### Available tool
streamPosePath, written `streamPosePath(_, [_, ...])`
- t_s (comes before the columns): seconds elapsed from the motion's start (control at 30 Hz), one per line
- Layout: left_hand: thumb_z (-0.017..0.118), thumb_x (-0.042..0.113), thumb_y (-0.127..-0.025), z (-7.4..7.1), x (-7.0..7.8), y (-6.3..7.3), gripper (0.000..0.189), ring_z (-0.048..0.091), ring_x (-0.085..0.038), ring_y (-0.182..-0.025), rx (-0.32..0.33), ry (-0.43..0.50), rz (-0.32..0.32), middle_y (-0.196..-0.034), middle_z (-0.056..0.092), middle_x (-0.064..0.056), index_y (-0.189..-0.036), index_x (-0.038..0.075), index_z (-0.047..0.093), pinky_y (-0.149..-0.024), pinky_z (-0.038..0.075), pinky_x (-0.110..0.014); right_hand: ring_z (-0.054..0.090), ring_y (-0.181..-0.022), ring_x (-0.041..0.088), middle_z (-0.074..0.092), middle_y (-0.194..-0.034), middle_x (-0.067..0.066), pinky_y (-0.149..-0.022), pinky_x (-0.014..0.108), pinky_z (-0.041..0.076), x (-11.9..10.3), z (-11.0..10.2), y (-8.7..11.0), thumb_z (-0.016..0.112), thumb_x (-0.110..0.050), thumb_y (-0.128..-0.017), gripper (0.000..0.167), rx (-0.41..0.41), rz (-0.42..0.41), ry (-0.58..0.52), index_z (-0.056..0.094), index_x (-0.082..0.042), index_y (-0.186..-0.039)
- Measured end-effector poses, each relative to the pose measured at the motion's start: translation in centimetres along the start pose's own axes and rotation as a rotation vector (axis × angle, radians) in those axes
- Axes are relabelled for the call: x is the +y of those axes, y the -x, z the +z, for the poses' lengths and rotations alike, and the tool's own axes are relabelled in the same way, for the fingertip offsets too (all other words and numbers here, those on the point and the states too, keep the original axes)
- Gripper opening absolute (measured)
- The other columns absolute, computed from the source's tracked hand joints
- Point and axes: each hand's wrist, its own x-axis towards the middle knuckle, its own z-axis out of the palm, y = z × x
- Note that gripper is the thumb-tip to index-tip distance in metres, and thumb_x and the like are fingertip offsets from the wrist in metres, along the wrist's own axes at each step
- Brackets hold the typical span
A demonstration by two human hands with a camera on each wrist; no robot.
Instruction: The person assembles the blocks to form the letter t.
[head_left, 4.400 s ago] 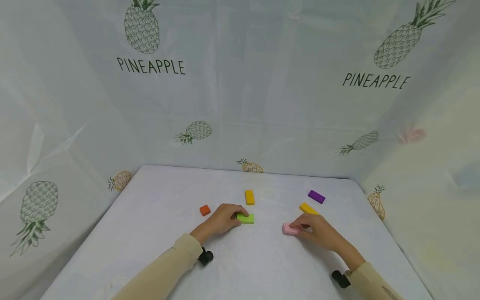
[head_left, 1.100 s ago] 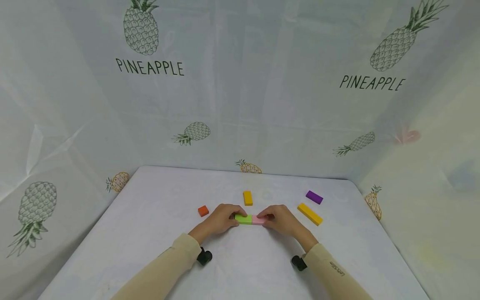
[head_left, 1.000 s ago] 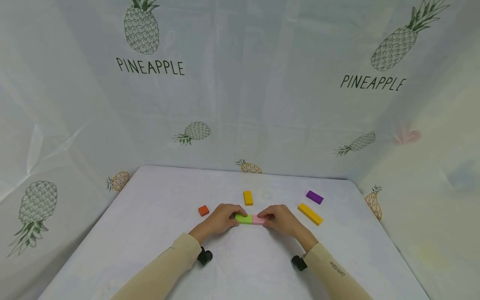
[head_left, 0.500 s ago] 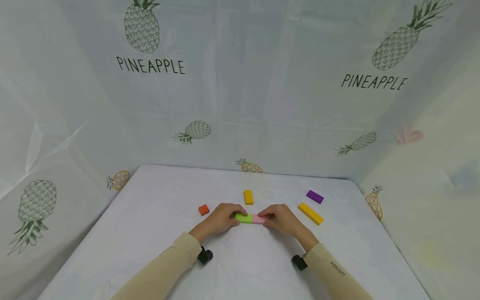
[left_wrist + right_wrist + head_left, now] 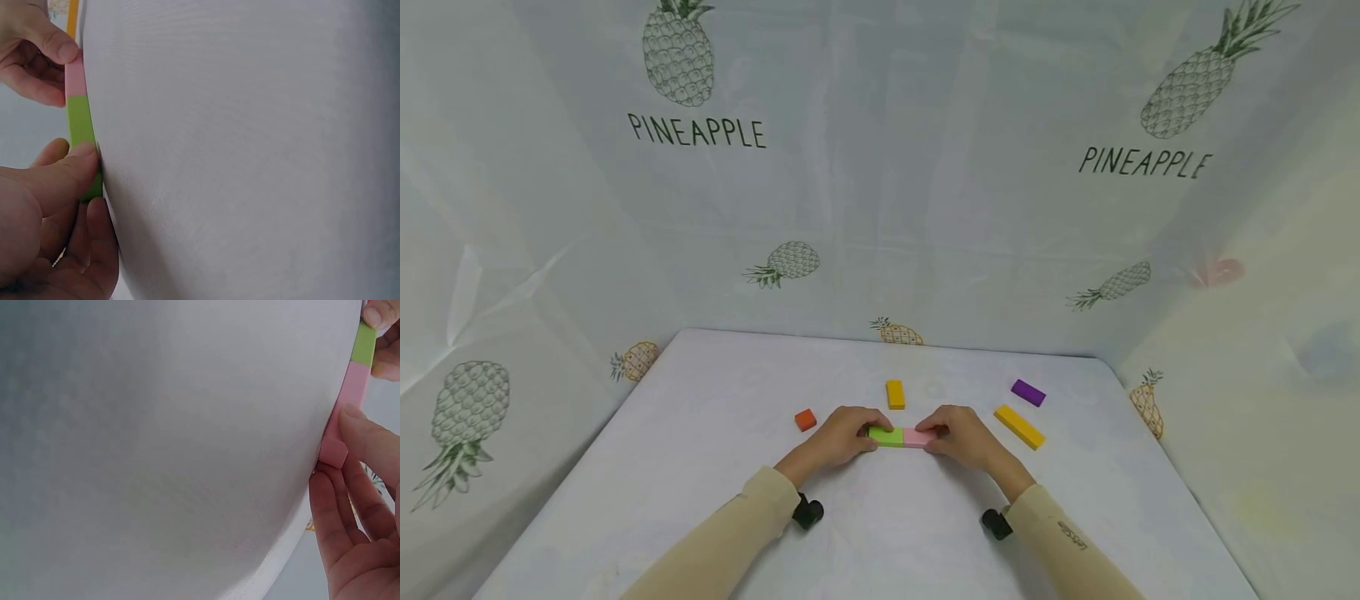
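Observation:
A light green block [image 5: 887, 437] and a pink block [image 5: 916, 438] lie end to end on the white table, forming one straight bar. My left hand [image 5: 844, 436] pinches the green block's left part between thumb and fingers. From the other side my right hand [image 5: 964, 438] grips the pink block's right part. In the left wrist view the ends of the green block [image 5: 80, 119] and pink block [image 5: 75, 80] meet without a visible gap. The right wrist view shows my thumb along the pink block [image 5: 355, 387], with fingers at its far end.
Behind the hands lies a short yellow block [image 5: 895, 394]. An orange block [image 5: 806, 419] is left of my left hand. Right of my right hand are a long yellow block [image 5: 1019, 427] and a purple block [image 5: 1028, 392]. A pineapple-print curtain [image 5: 880, 208] hangs around the table [image 5: 760, 367].
Since the earliest frame my right hand has moved left with the pink block, bringing it against the green block's end. Over the last second both hands have kept the same positions.

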Motion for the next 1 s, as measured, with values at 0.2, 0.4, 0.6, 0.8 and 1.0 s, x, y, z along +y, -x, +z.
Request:
streamPosePath(0.2, [0.079, 0.010, -0.097, -0.36, 0.04, 0.14, 0.032, 0.056, -0.012, -0.096, -0.010, 0.018, -0.006, -0.114, 0.070, 0.013, -0.125, 0.024, 0.075, -0.087, 0.049, -0.028, 0.061, -0.094, 0.015, 0.075, -0.107, -0.004, -0.090, 0.033, 0.056, -0.13, -0.04, -0.20, 0.083, -0.008, -0.093, 0.027, -0.005, -0.003, -0.006, 0.081, -0.014, -0.119])
streamPosePath(0.4, [0.078, 0.010, -0.097, -0.42, -0.10, 0.09, 0.031, 0.057, -0.010, -0.098, -0.012, 0.010, 0.007, -0.117, 0.072, 0.013, -0.125, 0.024, 0.076, -0.089, 0.049, -0.029, 0.059, -0.094, 0.014, 0.074, -0.106, -0.006, -0.089, 0.032, 0.055, 0.04, 0.02, -0.32, 0.084, -0.010, -0.092, 0.026, -0.002, 0.021, -0.015, 0.081, -0.017, -0.117])
streamPosePath(0.6, [0.078, 0.009, -0.097, -0.46, 0.20, 0.17, 0.030, 0.058, -0.011, -0.099, -0.013, 0.018, 0.013, -0.119, 0.073, 0.011, -0.124, 0.023, 0.076, -0.091, 0.050, -0.032, 0.058, -0.094, 0.014, 0.073, -0.105, -0.008, -0.088, 0.032, 0.053, 0.32, 0.13, -0.49, 0.084, -0.010, -0.091, 0.025, -0.011, 0.065, -0.042, 0.082, -0.020, -0.115])
streamPosePath(0.8, [0.078, 0.010, -0.098, -0.31, 0.22, 0.10, 0.030, 0.058, -0.011, -0.099, -0.016, 0.007, 0.008, -0.118, 0.072, 0.012, -0.124, 0.024, 0.075, -0.092, 0.050, -0.032, 0.059, -0.095, 0.016, 0.073, -0.105, -0.007, -0.091, 0.036, 0.054, 0.08, 0.00, -0.45, 0.084, -0.010, -0.092, 0.025, -0.023, 0.081, -0.063, 0.081, -0.018, -0.115])
streamPosePath(1.0, [0.078, 0.011, -0.098, -0.16, 0.09, -0.05, 0.030, 0.057, -0.011, -0.098, -0.025, 0.007, 0.005, -0.117, 0.070, 0.014, -0.125, 0.025, 0.075, -0.092, 0.049, -0.031, 0.060, -0.095, 0.016, 0.073, -0.106, -0.006, -0.092, 0.038, 0.054, -0.15, -0.17, -0.32, 0.084, -0.009, -0.092, 0.025, -0.025, 0.096, -0.072, 0.081, -0.018, -0.115])
